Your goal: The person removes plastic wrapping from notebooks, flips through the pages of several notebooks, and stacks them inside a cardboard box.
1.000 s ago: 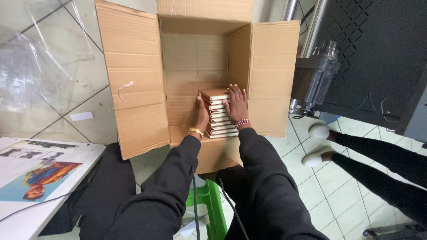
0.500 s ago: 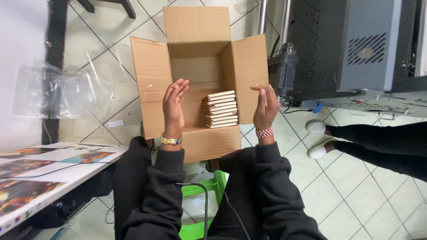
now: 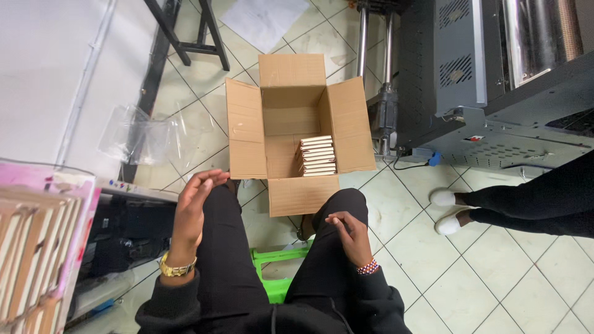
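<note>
A brown cardboard box [image 3: 291, 130] stands open on the tiled floor [image 3: 495, 272], its four flaps folded outward, and a stack of thin cream-edged books [image 3: 317, 156] sits inside against its right wall. The left hand [image 3: 193, 207] is raised above the left knee, empty, fingers [image 3: 207, 179] loosely together and slightly curled, with a gold watch [image 3: 177, 267] at the wrist. The right hand [image 3: 351, 232] rests on the right thigh, empty, fingers relaxed and a little apart, a beaded bracelet [image 3: 367, 267] on its wrist. Crumpled clear plastic wrap [image 3: 139, 137] lies left of the box. A green stool [image 3: 278, 266] shows between the legs. Another person's white shoes [image 3: 448, 210] stand at the right, near a dark grey machine [image 3: 495, 80].
</note>
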